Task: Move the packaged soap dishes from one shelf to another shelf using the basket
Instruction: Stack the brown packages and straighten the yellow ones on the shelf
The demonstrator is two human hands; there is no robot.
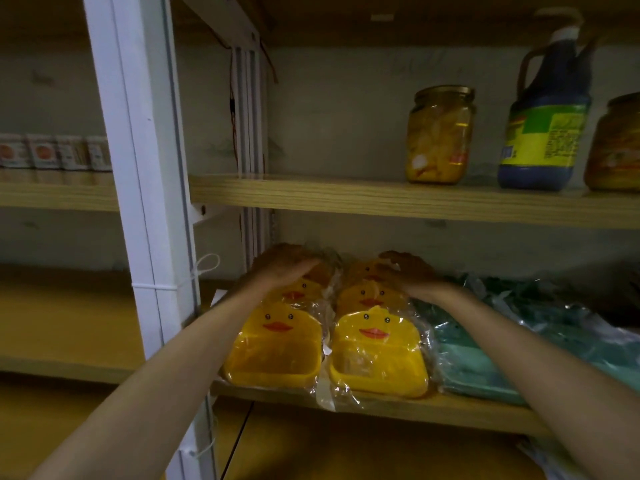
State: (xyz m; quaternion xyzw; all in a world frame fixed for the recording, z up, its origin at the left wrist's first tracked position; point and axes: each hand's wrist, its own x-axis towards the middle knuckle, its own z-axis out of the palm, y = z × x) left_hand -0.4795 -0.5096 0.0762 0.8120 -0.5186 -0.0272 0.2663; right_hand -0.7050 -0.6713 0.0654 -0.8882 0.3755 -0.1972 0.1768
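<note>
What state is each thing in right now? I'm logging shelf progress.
Yellow duck soap dishes: wrapped, two rows on the lower shelf.
Green soap dishes: wrapped, beside them.
Left hand: resting on the left rear dish.
Right hand: resting on the right rear dish.
Jar: lidded, upright.
Bottle: capped, upright.

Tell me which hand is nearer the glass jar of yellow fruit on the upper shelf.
Right. The right hand lies on the rear yellow duck dishes almost below the jar; the left hand is farther to the left.
</note>
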